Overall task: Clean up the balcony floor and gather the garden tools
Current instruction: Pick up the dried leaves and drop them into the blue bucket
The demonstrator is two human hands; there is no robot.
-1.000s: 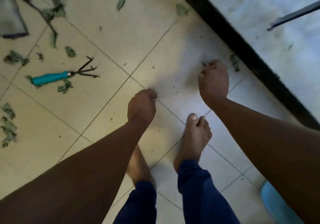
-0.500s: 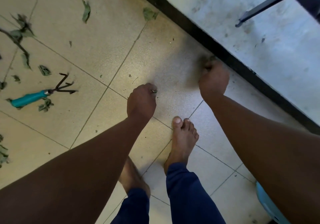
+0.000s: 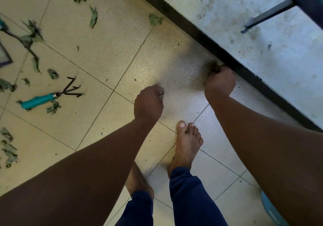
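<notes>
Hand rake (image 3: 52, 96): on floor tiles (image 3: 108, 39), left of left hand (image 3: 148, 101), nearer it than right; long axis runs left-right, teal handle away. Left hand fisted, small scrap pinched. Right hand (image 3: 219, 83) clutches dark debris by wall base.

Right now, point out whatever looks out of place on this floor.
Torn green leaves and a leafy stem litter the tiles, and a teal-handled hand rake lies loose among them.
</notes>
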